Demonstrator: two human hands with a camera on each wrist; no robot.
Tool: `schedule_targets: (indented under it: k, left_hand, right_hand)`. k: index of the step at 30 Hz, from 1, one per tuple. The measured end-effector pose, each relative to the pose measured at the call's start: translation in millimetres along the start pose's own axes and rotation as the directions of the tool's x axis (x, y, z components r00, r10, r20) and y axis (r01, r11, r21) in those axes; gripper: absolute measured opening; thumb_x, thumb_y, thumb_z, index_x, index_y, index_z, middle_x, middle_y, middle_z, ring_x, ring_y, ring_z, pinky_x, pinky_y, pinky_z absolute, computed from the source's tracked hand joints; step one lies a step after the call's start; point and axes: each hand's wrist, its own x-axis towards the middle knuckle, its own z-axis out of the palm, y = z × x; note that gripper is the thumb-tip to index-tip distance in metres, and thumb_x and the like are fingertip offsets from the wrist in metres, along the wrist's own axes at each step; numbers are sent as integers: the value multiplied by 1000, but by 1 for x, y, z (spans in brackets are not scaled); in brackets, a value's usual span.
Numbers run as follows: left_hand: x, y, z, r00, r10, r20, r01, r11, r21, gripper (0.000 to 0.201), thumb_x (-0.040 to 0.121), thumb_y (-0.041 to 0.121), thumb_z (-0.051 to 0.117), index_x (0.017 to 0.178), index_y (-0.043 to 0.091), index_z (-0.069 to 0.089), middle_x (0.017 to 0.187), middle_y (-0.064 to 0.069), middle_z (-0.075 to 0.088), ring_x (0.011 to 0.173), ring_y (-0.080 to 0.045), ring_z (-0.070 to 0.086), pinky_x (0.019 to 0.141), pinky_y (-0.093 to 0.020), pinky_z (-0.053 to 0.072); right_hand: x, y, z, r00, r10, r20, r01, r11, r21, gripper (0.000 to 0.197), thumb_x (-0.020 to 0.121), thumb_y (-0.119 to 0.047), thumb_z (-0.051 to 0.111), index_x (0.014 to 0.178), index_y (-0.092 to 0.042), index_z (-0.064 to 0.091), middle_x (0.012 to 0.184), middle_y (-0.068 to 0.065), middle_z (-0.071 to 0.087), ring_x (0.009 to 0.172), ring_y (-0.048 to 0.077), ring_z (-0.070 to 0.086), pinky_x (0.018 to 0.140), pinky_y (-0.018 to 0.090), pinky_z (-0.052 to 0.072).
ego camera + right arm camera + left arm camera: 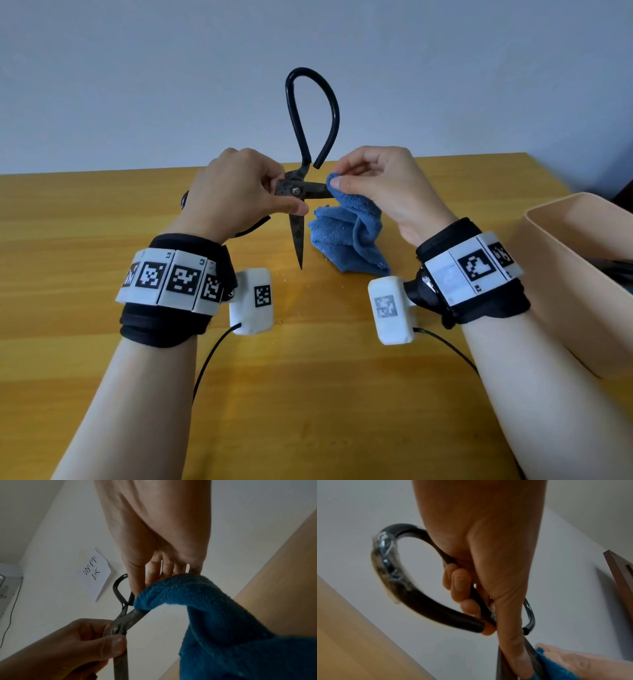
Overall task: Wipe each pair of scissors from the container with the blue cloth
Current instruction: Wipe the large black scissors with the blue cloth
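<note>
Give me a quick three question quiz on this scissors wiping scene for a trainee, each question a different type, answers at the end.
1. True or false: the scissors lie flat on the table.
2. Which hand pinches the blue cloth? A. left hand B. right hand
3. Fill in: the beige container stands on the person's ___ side.

Key:
1. False; the left hand holds them up, blades spread.
2. B
3. right
</note>
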Motion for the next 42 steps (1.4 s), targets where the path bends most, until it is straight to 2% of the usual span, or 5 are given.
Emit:
schedule_targets:
  k: [12,17,26,34,42]
  left_hand:
    - [-5,-2,-6,998,-40,42,41,999,-14,62,62,56,87,55,13,43,49,5,37,50,-15,33,53,-30,24]
    - [-5,-6,-7,997,-54,46,56,997,-59,65,63,58,86,54,14,39,48,5,38,51,-16,33,55,-29,26]
    - [-6,-14,-12,995,-95,31,98,983,-154,61,64,56,86,55,12,46,54,-12,52,57,-21,46,60,-38,37]
    - [-7,-14,-14,993,-119,19,120,973,-194,56,75,50,83,59,10,48,55,-4,48,48,-8,37,50,-21,29]
    - [-1,-5,0,989,-143,30,146,969,-200,52,97,55,55,74,10,65,58,2,48,47,-7,38,50,-20,30]
  right_hand:
    - [0,-2,-9,980,84,179,-49,980,-192,27,93,-3,63,111,-21,74,88,-8,75,91,6,68,82,18,49]
    - [1,1,-10,989,97,110,-73,976,-205,17,93,-7,65,102,-20,72,78,-8,71,69,-2,61,71,19,47]
    - [2,3,-16,999,35,-2,-35,988,-152,24,90,9,55,100,-10,67,79,2,69,81,11,63,73,22,50]
    - [8,9,-22,978,83,-191,-86,996,-12,25,94,8,48,104,-11,62,79,0,66,61,-1,63,51,14,46]
    - [4,6,-9,976,170,139,-180,982,60,11,90,-6,69,97,-14,65,91,5,74,83,13,67,70,21,51]
